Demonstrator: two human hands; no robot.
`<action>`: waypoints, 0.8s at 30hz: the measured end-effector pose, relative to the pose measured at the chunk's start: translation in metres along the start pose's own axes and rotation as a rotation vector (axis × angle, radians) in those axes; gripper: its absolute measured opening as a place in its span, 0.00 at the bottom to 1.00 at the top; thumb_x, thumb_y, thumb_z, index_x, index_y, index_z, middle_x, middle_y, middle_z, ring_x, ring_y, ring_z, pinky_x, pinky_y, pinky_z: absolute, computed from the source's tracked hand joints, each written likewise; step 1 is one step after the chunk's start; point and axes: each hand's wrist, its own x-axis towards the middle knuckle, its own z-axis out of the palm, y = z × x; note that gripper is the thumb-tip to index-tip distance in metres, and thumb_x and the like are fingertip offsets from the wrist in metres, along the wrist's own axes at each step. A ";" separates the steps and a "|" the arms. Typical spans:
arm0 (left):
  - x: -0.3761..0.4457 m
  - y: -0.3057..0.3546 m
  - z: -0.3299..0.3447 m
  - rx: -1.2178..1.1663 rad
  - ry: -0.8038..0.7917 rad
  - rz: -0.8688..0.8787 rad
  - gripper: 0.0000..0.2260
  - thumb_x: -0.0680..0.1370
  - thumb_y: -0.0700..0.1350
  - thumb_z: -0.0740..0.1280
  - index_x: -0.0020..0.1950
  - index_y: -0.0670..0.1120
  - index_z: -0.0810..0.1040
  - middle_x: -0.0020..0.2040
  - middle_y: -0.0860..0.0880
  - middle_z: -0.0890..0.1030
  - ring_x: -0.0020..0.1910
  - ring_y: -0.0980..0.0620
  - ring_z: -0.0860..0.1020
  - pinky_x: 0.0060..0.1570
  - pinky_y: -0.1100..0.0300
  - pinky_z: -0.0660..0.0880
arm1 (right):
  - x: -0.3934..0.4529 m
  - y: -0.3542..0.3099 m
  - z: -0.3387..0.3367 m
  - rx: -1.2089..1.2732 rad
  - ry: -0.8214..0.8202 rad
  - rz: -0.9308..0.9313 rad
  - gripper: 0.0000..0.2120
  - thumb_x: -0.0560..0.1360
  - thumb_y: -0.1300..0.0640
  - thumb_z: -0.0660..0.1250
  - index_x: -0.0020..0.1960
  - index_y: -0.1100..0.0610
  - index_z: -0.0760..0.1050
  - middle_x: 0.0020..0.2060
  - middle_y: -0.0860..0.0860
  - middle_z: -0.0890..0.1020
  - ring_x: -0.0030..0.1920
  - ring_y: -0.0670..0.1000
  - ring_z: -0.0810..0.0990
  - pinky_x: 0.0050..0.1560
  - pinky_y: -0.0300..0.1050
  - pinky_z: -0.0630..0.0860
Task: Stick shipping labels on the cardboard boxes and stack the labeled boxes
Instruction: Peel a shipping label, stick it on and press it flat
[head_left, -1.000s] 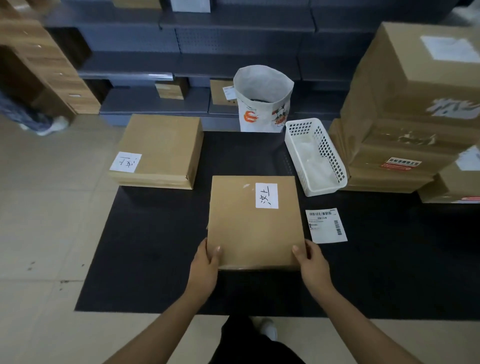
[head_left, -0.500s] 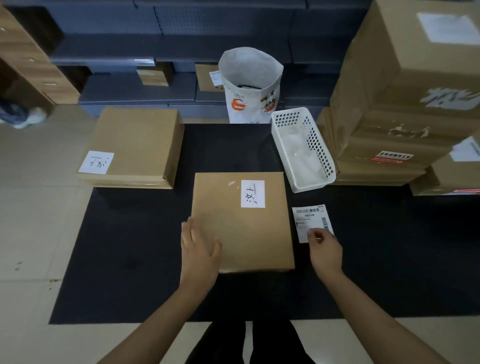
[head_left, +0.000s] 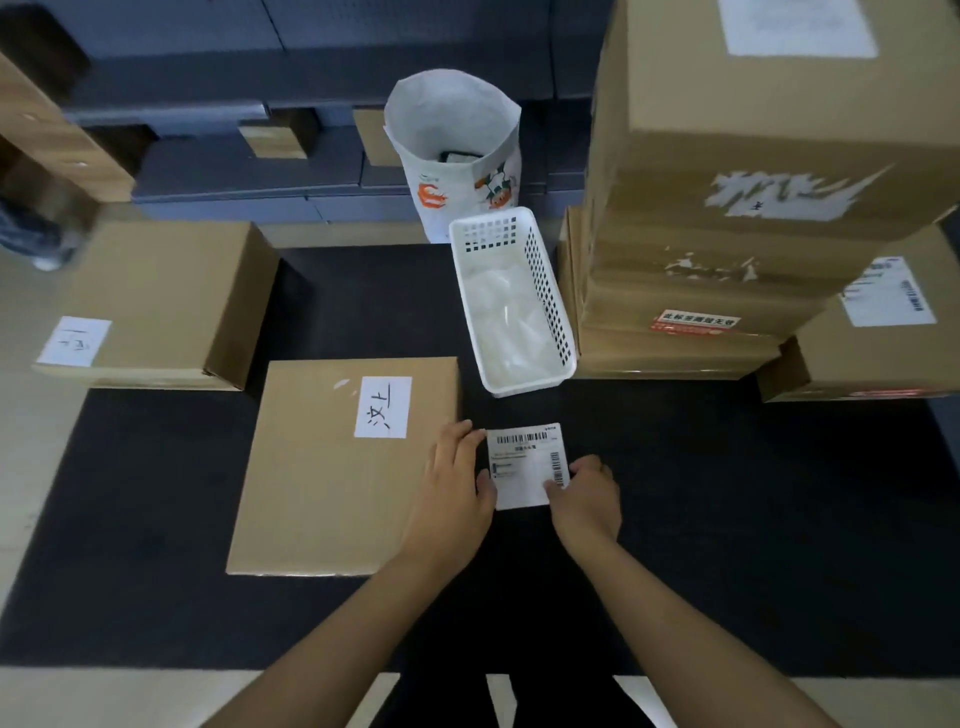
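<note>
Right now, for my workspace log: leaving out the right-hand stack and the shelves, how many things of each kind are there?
cardboard boxes: 2, near box and left box
shipping label: 1
white basket: 1
paper bag: 1
Total: 5

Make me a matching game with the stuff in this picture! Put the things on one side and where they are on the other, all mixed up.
Things:
1. shipping label
2. white basket
3. paper bag
4. box with the handwritten note

Places:
A. standing at the far edge of the black mat, behind the basket
B. between the two hands, left hand and right hand
C. lying flat on the mat, left of the label
D. beside the tall stack of boxes

Pairs: 1-B, 2-D, 3-A, 4-C
</note>
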 end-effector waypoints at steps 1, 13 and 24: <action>0.000 0.004 0.005 0.009 -0.026 -0.012 0.20 0.77 0.39 0.63 0.70 0.43 0.69 0.70 0.50 0.65 0.72 0.53 0.62 0.71 0.63 0.59 | 0.001 0.002 -0.001 0.005 -0.007 0.002 0.12 0.74 0.54 0.70 0.53 0.54 0.70 0.55 0.53 0.75 0.54 0.52 0.75 0.50 0.48 0.75; 0.004 0.018 0.012 -0.027 -0.053 -0.037 0.14 0.78 0.40 0.63 0.64 0.45 0.72 0.63 0.51 0.71 0.62 0.53 0.71 0.62 0.63 0.68 | -0.016 -0.005 -0.061 0.412 -0.141 -0.018 0.04 0.77 0.53 0.67 0.47 0.51 0.73 0.45 0.46 0.79 0.43 0.41 0.77 0.39 0.34 0.71; -0.007 0.033 -0.064 -0.142 0.179 0.131 0.16 0.78 0.46 0.63 0.66 0.51 0.74 0.62 0.57 0.76 0.61 0.61 0.73 0.63 0.68 0.67 | -0.082 -0.100 -0.072 0.971 -0.514 -0.167 0.09 0.80 0.57 0.63 0.55 0.62 0.77 0.46 0.55 0.85 0.44 0.49 0.84 0.42 0.37 0.80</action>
